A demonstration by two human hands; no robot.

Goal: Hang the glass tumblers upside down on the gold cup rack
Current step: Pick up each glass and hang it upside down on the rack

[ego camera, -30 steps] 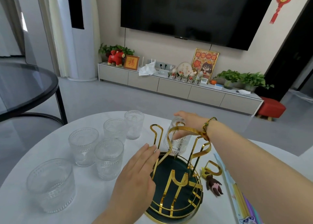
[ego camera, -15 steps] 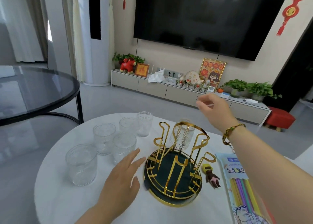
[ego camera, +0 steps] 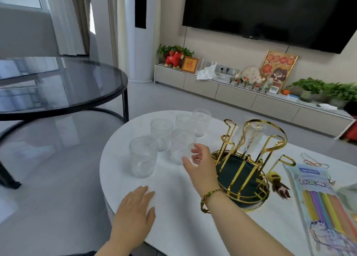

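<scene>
- Right hand [ego camera: 201,163] reaching across the white table [ego camera: 193,226], fingers spread, empty, almost touching the nearest tumbler [ego camera: 181,149].
- Just beyond the fingertips: four more tumblers upright, one [ego camera: 143,159] to the left, the rest clustered behind.
- To the right of the wrist: gold rack [ego camera: 251,159] on a dark tray, one glass [ego camera: 251,137] already hung upside down at its far side, other prongs bare.
- Left hand [ego camera: 135,215] flat and open on the table edge, nearer the body, holding nothing.
- Likely handling: rigid, breakable, fairly weighty, textured walls giving some purchase; best taken around the middle of the wall, thumb opposite fingers, then inverted.
</scene>
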